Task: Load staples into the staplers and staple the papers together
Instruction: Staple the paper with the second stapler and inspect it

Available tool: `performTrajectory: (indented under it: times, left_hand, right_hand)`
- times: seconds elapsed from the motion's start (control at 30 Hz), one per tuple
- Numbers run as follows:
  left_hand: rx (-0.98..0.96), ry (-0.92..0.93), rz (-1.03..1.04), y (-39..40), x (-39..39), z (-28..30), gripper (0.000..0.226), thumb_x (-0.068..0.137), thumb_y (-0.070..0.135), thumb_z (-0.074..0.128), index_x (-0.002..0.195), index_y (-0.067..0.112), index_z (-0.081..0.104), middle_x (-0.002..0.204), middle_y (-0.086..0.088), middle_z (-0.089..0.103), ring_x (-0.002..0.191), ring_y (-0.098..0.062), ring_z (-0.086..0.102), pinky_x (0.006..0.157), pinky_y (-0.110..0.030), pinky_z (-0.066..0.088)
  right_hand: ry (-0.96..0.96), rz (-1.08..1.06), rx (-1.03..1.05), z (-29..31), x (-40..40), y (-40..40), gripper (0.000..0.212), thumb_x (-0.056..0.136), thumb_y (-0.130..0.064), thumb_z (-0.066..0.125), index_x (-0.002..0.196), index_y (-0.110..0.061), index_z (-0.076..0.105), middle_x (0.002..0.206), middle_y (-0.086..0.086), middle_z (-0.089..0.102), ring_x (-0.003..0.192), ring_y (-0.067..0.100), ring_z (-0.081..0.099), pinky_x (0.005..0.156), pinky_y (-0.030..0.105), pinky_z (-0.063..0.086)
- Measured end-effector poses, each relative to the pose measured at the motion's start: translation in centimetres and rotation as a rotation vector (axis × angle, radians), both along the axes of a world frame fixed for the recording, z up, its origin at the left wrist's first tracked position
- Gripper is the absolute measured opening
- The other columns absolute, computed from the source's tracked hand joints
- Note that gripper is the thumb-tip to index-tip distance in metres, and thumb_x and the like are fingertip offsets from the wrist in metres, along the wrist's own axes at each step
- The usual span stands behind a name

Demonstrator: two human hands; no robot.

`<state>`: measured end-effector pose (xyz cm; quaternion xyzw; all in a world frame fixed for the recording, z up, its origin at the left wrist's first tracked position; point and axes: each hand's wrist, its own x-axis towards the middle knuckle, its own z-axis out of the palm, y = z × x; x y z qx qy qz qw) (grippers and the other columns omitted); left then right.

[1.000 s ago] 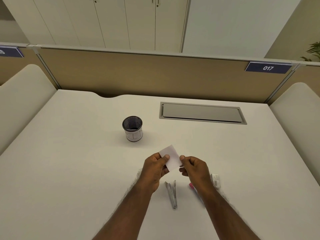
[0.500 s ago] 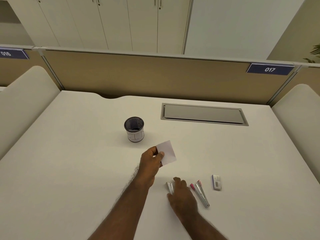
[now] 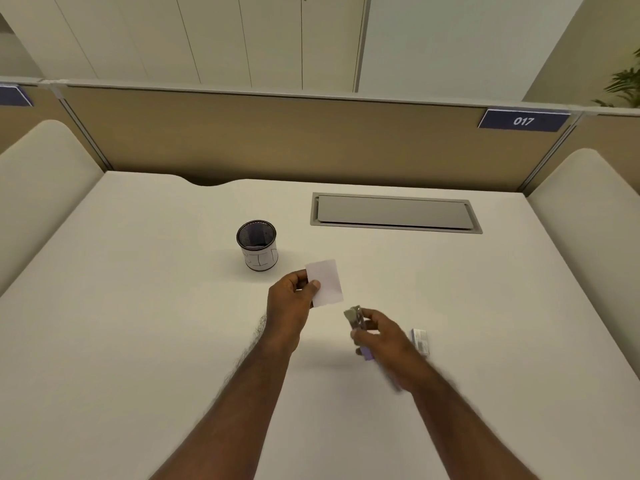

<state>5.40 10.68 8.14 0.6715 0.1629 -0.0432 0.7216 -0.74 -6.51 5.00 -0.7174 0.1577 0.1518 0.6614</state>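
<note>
Light: was soft, even, warm, from overhead.
Shadows: lay faint beside the pen cup (image 3: 257, 250) on the worktop (image 3: 138, 306).
Blur: smeared the right hand (image 3: 382, 337) and forearm.
Distortion: wide-angle bowing bent the worktop's edges.

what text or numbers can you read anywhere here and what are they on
"017": white digits on the dark blue sign atop the partition, right.
Blue sign at far left: cut off, unreadable.
Pen cup: line markings, no legible words.
Small staple box: print too blurred to read.

office cubicle: partitioned desk (image 3: 138, 306), numbered sign (image 3: 523, 120), cabinets (image 3: 207, 36)
</note>
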Motion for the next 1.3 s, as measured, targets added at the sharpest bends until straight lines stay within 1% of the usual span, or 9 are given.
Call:
performTrajectory:
  times: [0.1,0.17,0.3,0.43,0.63,0.73,0.9,1.13,1.3]
  left_hand:
    - [0.004,-0.019,-0.008,0.0,-0.3,0.5,0.021,0.088,0.002,0.065,0.094,0.021,0.069,0.099,-0.009,0.073,0.091,-0.025,0.068,0.083,-0.042,0.058]
    - [0.017,-0.026,-0.014,0.0,-0.5,0.6,0.02,0.088,0.002,0.065,0.097,0.019,0.07,0.1,-0.011,0.074,0.092,-0.026,0.068,0.085,-0.045,0.058]
    - [0.051,-0.051,-0.026,-0.1,-0.8,0.9,0.02,0.087,0.003,0.066,0.097,0.02,0.071,0.095,-0.007,0.075,0.085,-0.022,0.068,0.084,-0.043,0.058]
    - [0.078,-0.078,-0.055,-0.2,-1.1,1.1,0.024,0.086,0.004,0.068,0.094,0.027,0.07,0.091,0.004,0.074,0.081,-0.015,0.068,0.079,-0.033,0.059]
    - [0.108,-0.117,-0.124,-0.3,-1.5,1.5,0.024,0.086,0.003,0.068,0.101,0.021,0.072,0.088,0.01,0.073,0.074,-0.006,0.067,0.067,-0.019,0.055]
    - [0.119,-0.118,-0.156,-0.3,-1.6,1.5,0.023,0.086,0.003,0.067,0.103,0.018,0.072,0.091,0.004,0.074,0.076,-0.01,0.067,0.069,-0.022,0.056]
    - [0.134,-0.114,-0.202,-0.3,-1.8,1.6,0.022,0.086,0.003,0.068,0.102,0.017,0.071,0.096,-0.005,0.074,0.082,-0.019,0.066,0.077,-0.034,0.057]
    - [0.115,-0.112,-0.236,-0.3,-1.9,1.7,0.024,0.086,0.003,0.068,0.096,0.025,0.07,0.09,0.001,0.074,0.075,-0.011,0.067,0.065,-0.019,0.055]
    - [0.114,-0.12,-0.252,-0.4,-1.9,1.9,0.029,0.086,0.003,0.068,0.089,0.032,0.069,0.087,0.002,0.074,0.073,-0.013,0.067,0.067,-0.023,0.056]
  right_hand:
    - [0.019,0.064,0.09,2.5,0.8,-1.6,0.027,0.091,-0.005,0.058,0.114,-0.018,0.064,0.095,-0.002,0.061,0.075,0.01,0.056,0.062,0.024,0.05]
    - [0.033,0.091,0.076,4.1,1.3,-2.3,0.016,0.094,-0.02,0.058,0.107,-0.022,0.067,0.097,-0.005,0.064,0.073,0.009,0.053,0.059,0.024,0.046]
    - [-0.062,0.177,-0.107,6.3,2.0,-2.7,0.027,0.087,-0.053,0.06,0.09,-0.03,0.073,0.085,-0.017,0.066,0.062,0.002,0.051,0.053,0.022,0.041]
    - [-0.126,0.247,-0.224,7.4,2.8,-2.4,0.02,0.086,-0.044,0.067,0.1,-0.03,0.07,0.093,-0.005,0.069,0.064,0.003,0.053,0.05,0.021,0.04]
    - [-0.108,0.345,-0.285,8.6,3.6,-2.1,0.025,0.077,-0.046,0.076,0.097,-0.03,0.073,0.079,-0.002,0.07,0.064,0.006,0.054,0.049,0.02,0.039]
    - [-0.109,0.368,-0.288,8.8,3.9,-1.9,0.026,0.074,-0.047,0.078,0.096,-0.032,0.074,0.09,0.001,0.073,0.065,0.006,0.055,0.05,0.021,0.039]
    - [-0.1,0.402,-0.282,8.7,4.3,-1.7,0.022,0.076,-0.048,0.077,0.091,-0.031,0.076,0.064,-0.009,0.063,0.058,0.006,0.049,0.05,0.021,0.035]
    - [-0.087,0.371,-0.268,8.5,4.5,-1.6,0.011,0.077,-0.038,0.079,0.075,-0.028,0.075,0.062,-0.005,0.06,0.049,0.002,0.045,0.047,0.018,0.033]
    - [-0.094,0.344,-0.259,8.3,4.6,-1.6,0.011,0.079,-0.032,0.078,0.08,-0.022,0.075,0.058,-0.009,0.06,0.042,-0.002,0.045,0.042,0.01,0.033]
